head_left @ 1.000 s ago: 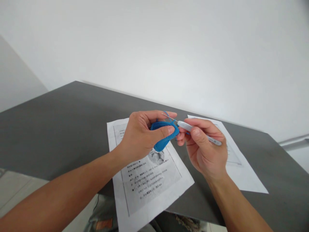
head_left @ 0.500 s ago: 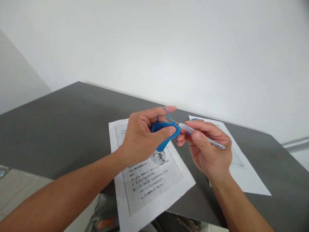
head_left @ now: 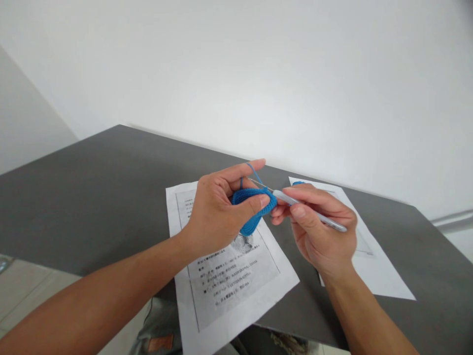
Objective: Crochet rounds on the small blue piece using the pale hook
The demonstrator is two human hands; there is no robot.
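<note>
My left hand (head_left: 218, 212) pinches a small blue crocheted piece (head_left: 251, 209) between thumb and fingers, above the table. Its forefinger is stretched out, with a strand of blue yarn (head_left: 254, 172) looped over it. My right hand (head_left: 320, 229) grips a crochet hook (head_left: 314, 212) with a pale grey handle like a pen. The hook's thin metal tip pokes into the top edge of the blue piece. Both hands hover over a printed sheet (head_left: 225, 276) on the dark grey table (head_left: 92, 197).
A second printed sheet (head_left: 373, 266) lies to the right, partly under my right hand. The table's near edge runs close to my body, with floor tiles visible at lower left. A plain white wall rises behind the table.
My left forefinger has lifted and stretched out, raising the yarn strand. My right hand has shifted slightly right and down with the hook. The blue piece stays pinched.
</note>
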